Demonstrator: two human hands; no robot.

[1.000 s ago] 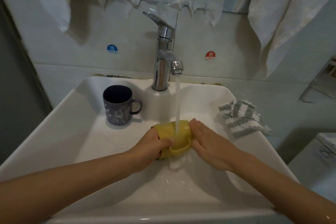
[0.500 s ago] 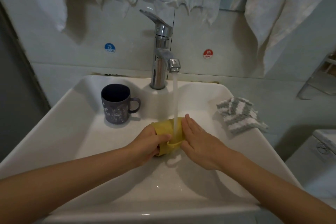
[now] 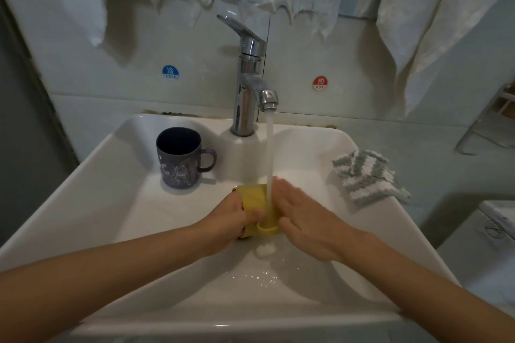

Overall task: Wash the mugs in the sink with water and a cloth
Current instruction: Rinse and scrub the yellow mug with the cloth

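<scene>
At mid-frame the left hand (image 3: 231, 220) grips the yellow mug (image 3: 255, 198) under the tap's (image 3: 248, 86) stream while the right hand (image 3: 303, 220) lies flat against it, so rinsing seems underway, with the dark mug (image 3: 179, 159) centre left and the cloth (image 3: 367, 175) at right untouched.

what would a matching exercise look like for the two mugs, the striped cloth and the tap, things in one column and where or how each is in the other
Things
1. yellow mug
2. dark mug
3. striped cloth
4. tap

Place or state
A. lying on the right rim of the sink, untouched
B. running
C. held on its side under the water
D. standing upright at the back left of the sink

Pairs: 1-C, 2-D, 3-A, 4-B
</scene>
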